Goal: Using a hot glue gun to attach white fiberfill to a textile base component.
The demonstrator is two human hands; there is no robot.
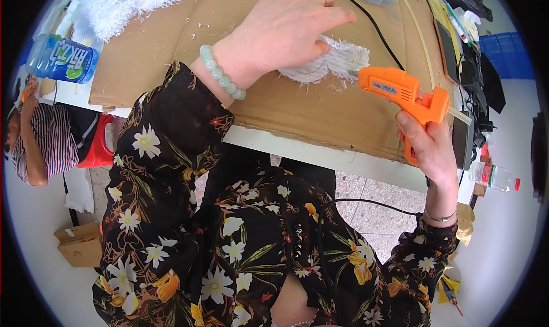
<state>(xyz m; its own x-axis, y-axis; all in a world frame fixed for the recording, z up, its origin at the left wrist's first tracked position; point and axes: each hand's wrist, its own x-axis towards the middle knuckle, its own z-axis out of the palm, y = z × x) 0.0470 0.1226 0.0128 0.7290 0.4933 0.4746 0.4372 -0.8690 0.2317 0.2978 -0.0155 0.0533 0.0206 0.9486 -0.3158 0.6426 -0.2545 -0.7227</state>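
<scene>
My right hand (430, 147) is wrapped round the handle of an orange hot glue gun (394, 89). A pale glue stick (460, 116) juts from the gun's back end, and its nozzle points left, at the edge of a frayed white piece of fabric (329, 61). Over that fabric reaches my left hand (283, 26), thumb and index finger spread apart, the thumb tip at the fabric. Its other fingers are partly cut off by the upper edge. The fabric lies on a brown cardboard sheet (286, 112).
Fluffy white material (123, 6) lies at the far left beside a blue-labelled bottle (63, 58). A black cable (374, 26) and a long pale glue stick (416, 26) cross the right side. Another bottle (497, 177) is at the right. At the left sits another person (46, 132).
</scene>
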